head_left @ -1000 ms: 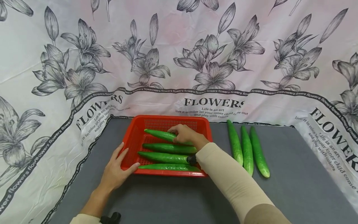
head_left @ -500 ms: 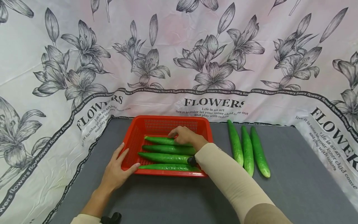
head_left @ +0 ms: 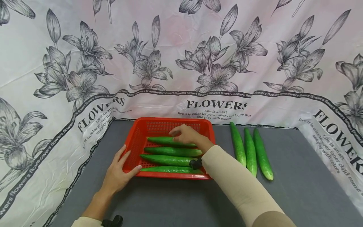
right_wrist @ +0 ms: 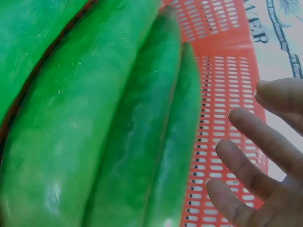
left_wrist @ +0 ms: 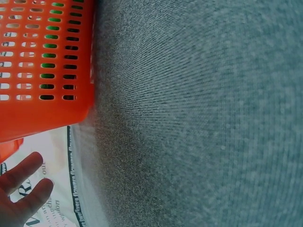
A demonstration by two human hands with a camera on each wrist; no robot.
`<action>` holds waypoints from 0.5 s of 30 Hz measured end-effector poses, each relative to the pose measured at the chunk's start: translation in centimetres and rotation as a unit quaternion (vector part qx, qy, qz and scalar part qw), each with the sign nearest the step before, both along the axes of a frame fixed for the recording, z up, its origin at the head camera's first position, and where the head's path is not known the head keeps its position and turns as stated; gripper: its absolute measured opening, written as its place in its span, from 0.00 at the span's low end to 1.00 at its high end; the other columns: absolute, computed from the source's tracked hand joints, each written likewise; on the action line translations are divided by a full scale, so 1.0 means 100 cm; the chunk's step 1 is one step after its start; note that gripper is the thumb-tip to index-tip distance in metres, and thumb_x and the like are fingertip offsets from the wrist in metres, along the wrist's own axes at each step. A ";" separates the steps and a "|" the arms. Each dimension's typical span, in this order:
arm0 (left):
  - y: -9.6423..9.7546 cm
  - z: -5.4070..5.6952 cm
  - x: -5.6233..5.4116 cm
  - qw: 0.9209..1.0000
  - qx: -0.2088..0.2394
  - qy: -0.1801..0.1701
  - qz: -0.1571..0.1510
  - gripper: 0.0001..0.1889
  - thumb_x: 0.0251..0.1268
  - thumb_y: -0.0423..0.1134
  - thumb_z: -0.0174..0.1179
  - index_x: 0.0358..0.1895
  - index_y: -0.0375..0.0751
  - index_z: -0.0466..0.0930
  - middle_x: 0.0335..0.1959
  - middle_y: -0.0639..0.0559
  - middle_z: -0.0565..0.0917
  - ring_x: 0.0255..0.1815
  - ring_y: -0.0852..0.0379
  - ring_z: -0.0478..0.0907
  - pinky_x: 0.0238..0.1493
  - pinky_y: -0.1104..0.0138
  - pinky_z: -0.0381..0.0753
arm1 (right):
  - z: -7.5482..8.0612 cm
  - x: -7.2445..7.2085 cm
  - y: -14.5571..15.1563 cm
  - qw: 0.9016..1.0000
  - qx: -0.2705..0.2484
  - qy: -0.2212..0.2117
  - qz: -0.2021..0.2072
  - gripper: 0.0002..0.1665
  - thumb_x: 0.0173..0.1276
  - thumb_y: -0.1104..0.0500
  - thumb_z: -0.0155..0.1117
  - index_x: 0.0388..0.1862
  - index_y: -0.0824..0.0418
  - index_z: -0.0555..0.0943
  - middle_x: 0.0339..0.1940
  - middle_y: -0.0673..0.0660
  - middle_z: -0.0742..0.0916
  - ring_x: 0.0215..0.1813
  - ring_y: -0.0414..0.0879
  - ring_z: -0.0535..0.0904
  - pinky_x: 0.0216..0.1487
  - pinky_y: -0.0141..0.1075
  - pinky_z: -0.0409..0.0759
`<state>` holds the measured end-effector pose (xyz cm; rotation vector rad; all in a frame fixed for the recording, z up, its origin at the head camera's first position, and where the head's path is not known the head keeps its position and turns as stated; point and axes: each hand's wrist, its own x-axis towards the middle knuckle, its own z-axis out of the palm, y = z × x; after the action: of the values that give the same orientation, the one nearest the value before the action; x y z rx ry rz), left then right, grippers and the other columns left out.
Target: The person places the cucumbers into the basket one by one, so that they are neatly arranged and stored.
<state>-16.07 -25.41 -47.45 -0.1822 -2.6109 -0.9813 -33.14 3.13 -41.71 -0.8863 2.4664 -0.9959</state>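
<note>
Several green cucumbers lie side by side in a red perforated plastic basket [head_left: 170, 175]. Over the rearmost cucumber [head_left: 159, 140] is my right hand [head_left: 185, 134], which hides part of it. In the right wrist view the fingers [right_wrist: 246, 127] of that hand are spread apart, holding nothing, with the cucumbers [right_wrist: 137, 137] beside them. At the basket's left front corner my left hand [head_left: 116, 173] rests with fingers spread, thumb along the front rim and fingertips at the left side. Two of its fingers [left_wrist: 31, 196] show extended in the left wrist view.
Three more cucumbers lie lengthwise on the grey table [head_left: 300, 176] to the right of the basket, the middle cucumber [head_left: 250, 151] close to its left neighbour. A flower-printed cloth [head_left: 175, 69] hangs behind the table and along its sides.
My right hand has lowered the rearmost cucumber onto the basket floor and let go, rising slightly above it. The left hand has stayed at the basket corner.
</note>
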 end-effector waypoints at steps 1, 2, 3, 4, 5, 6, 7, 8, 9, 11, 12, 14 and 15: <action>0.000 0.000 0.000 1.000 0.000 0.000 -0.001 0.39 0.55 0.53 0.69 0.66 0.32 0.70 0.74 0.47 0.57 0.66 0.39 0.62 0.55 0.39 0.65 | 0.003 0.001 0.002 1.000 -0.004 -0.001 0.002 0.18 0.66 0.64 0.64 0.55 0.62 0.82 0.52 0.56 0.85 0.53 0.47 0.79 0.53 0.40 0.76; 0.000 0.000 0.000 1.000 0.000 0.000 -0.001 0.39 0.55 0.53 0.69 0.66 0.32 0.70 0.74 0.47 0.57 0.66 0.39 0.62 0.55 0.39 0.65 | 0.005 0.001 0.004 1.000 -0.007 -0.001 0.002 0.18 0.66 0.64 0.64 0.55 0.61 0.82 0.51 0.57 0.85 0.53 0.46 0.79 0.52 0.40 0.76; 0.000 -0.001 -0.001 1.000 0.000 0.000 -0.002 0.39 0.55 0.54 0.69 0.66 0.32 0.70 0.74 0.47 0.57 0.66 0.39 0.62 0.55 0.39 0.66 | 0.008 0.002 0.007 1.000 -0.011 -0.002 0.000 0.18 0.66 0.64 0.65 0.55 0.61 0.82 0.51 0.57 0.85 0.52 0.46 0.79 0.51 0.39 0.76; 0.000 -0.001 -0.001 1.000 0.000 0.000 -0.002 0.40 0.55 0.54 0.69 0.66 0.32 0.70 0.74 0.47 0.57 0.65 0.39 0.62 0.55 0.39 0.66 | 0.010 0.002 0.009 1.000 -0.013 0.001 -0.003 0.18 0.66 0.63 0.65 0.55 0.59 0.83 0.50 0.55 0.85 0.52 0.45 0.80 0.50 0.39 0.76; 0.000 -0.001 -0.001 1.000 0.000 0.001 -0.002 0.40 0.55 0.54 0.69 0.66 0.32 0.70 0.74 0.47 0.57 0.65 0.39 0.63 0.55 0.39 0.66 | 0.013 0.004 0.011 1.000 -0.018 -0.001 -0.006 0.18 0.66 0.62 0.65 0.55 0.59 0.82 0.50 0.54 0.85 0.51 0.45 0.80 0.49 0.38 0.77; -0.001 -0.002 -0.001 1.000 0.000 0.000 -0.002 0.40 0.55 0.54 0.69 0.66 0.33 0.70 0.74 0.47 0.57 0.65 0.39 0.63 0.55 0.39 0.66 | 0.016 0.005 0.013 1.000 -0.022 -0.003 -0.009 0.18 0.66 0.62 0.65 0.56 0.58 0.82 0.49 0.53 0.85 0.51 0.44 0.80 0.49 0.38 0.77; -0.001 -0.001 -0.001 1.000 0.000 0.000 -0.002 0.40 0.55 0.54 0.69 0.66 0.33 0.70 0.74 0.46 0.57 0.65 0.39 0.62 0.55 0.39 0.66 | 0.019 0.007 0.015 1.000 -0.027 -0.002 -0.010 0.18 0.66 0.61 0.65 0.56 0.58 0.82 0.49 0.52 0.85 0.51 0.44 0.80 0.48 0.38 0.78; 0.000 -0.001 -0.001 1.000 0.001 -0.002 -0.003 0.40 0.55 0.54 0.69 0.66 0.33 0.70 0.74 0.47 0.57 0.65 0.39 0.62 0.55 0.39 0.66 | 0.023 0.009 0.018 0.999 -0.034 -0.001 -0.011 0.19 0.66 0.61 0.65 0.56 0.58 0.82 0.49 0.52 0.85 0.51 0.44 0.80 0.48 0.38 0.77; -0.001 -0.001 -0.001 1.000 0.001 -0.002 -0.003 0.40 0.55 0.55 0.69 0.66 0.33 0.70 0.74 0.47 0.57 0.65 0.39 0.62 0.54 0.39 0.66 | 0.026 0.010 0.020 0.999 -0.039 0.000 -0.011 0.19 0.66 0.60 0.65 0.56 0.57 0.82 0.48 0.51 0.86 0.51 0.44 0.80 0.49 0.39 0.77; -0.001 0.000 -0.001 1.000 0.002 -0.005 -0.003 0.40 0.55 0.55 0.68 0.67 0.33 0.69 0.74 0.47 0.57 0.65 0.39 0.62 0.54 0.39 0.66 | 0.033 0.015 0.024 0.999 -0.048 0.001 -0.009 0.19 0.67 0.59 0.65 0.57 0.58 0.82 0.48 0.51 0.86 0.52 0.45 0.80 0.50 0.40 0.77; 0.000 0.000 0.000 1.000 0.002 -0.007 -0.004 0.40 0.55 0.55 0.68 0.67 0.33 0.69 0.74 0.47 0.57 0.65 0.39 0.62 0.54 0.39 0.66 | 0.036 0.017 0.026 0.999 -0.050 0.005 -0.009 0.19 0.67 0.59 0.65 0.57 0.58 0.82 0.47 0.51 0.86 0.52 0.45 0.80 0.51 0.40 0.76; 0.000 0.001 0.000 1.000 0.001 -0.009 -0.004 0.40 0.56 0.55 0.68 0.67 0.33 0.69 0.74 0.47 0.56 0.65 0.39 0.62 0.55 0.39 0.66 | 0.042 0.022 0.031 0.998 -0.055 0.008 -0.005 0.20 0.67 0.59 0.65 0.58 0.59 0.81 0.48 0.53 0.86 0.53 0.47 0.79 0.53 0.42 0.75; 0.000 0.001 0.000 1.000 0.000 -0.009 -0.004 0.40 0.56 0.55 0.68 0.67 0.33 0.69 0.74 0.46 0.57 0.65 0.38 0.62 0.55 0.39 0.66 | 0.045 0.024 0.034 0.998 -0.055 0.009 -0.006 0.21 0.67 0.58 0.65 0.59 0.58 0.80 0.48 0.53 0.86 0.53 0.48 0.79 0.53 0.43 0.75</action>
<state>-16.05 -25.40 -47.40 -0.1846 -2.6276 -0.9910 -30.73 6.50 -37.25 -0.9192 2.4553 -1.1432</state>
